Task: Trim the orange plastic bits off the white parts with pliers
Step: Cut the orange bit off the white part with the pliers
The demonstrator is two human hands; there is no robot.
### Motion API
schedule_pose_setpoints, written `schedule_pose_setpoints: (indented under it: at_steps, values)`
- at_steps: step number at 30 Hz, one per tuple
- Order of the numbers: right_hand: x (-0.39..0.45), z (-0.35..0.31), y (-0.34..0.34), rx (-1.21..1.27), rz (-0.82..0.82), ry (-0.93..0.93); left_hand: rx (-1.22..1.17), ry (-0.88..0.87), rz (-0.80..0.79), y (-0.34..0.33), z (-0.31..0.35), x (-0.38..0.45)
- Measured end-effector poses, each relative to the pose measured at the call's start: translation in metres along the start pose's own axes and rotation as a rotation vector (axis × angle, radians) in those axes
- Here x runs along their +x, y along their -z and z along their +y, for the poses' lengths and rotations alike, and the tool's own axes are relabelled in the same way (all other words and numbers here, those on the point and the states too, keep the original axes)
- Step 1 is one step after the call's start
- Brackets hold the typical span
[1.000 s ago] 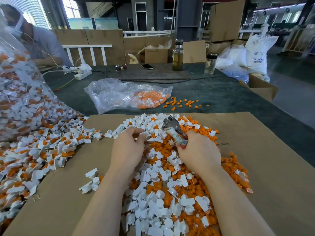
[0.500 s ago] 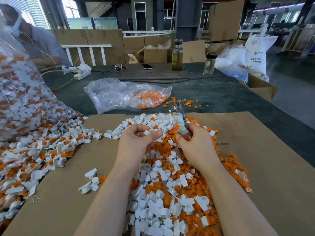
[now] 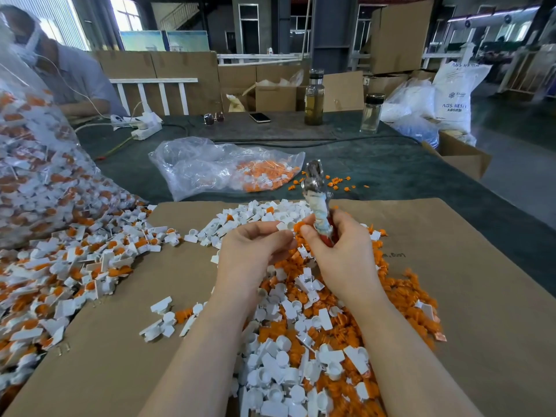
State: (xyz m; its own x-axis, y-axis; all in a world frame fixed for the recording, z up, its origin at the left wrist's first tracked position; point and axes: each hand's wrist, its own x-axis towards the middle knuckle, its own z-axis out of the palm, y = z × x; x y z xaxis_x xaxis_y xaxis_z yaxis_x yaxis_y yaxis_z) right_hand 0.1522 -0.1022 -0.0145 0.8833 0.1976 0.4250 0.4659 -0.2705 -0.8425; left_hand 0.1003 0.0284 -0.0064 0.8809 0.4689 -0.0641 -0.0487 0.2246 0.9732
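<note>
1. The pile of white parts and orange bits lies on the cardboard sheet nearest you.
2. Your left hand pinches one white part with its orange bit.
3. Your right hand grips the pliers, tip pointing up and away.
4. Beyond, a clear bag holds orange bits.

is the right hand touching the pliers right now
Touching. The head view shows the right hand with its fingers curled round the pliers at the wrapped handles, the metal head pointing up and away.
</note>
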Motion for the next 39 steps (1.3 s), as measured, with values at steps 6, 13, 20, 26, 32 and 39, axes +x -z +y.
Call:
schedule_pose_setpoints:
  at_steps: [6,13,20,26,32,39]
  values:
    - [-0.001,-0.001,-0.002,-0.066,0.032,0.017,-0.055,0.008,-0.033,-0.003,0.0,-0.004]
    - [-0.003,-0.001,-0.005,-0.117,0.105,0.049,-0.061,-0.037,-0.029,-0.006,0.003,-0.007]
    - [-0.004,-0.002,-0.007,-0.111,0.148,0.073,0.03,-0.118,0.015,-0.011,0.004,-0.012]
    - [-0.003,-0.001,-0.006,-0.144,0.118,0.084,0.094,-0.155,0.042,-0.012,0.005,-0.014]
    - [-0.003,-0.003,-0.002,-0.137,0.008,0.072,0.196,-0.19,0.128,-0.014,0.003,-0.012]
    - [0.002,-0.003,0.007,-0.092,-0.149,0.023,0.233,-0.22,0.164,-0.011,0.001,-0.008]
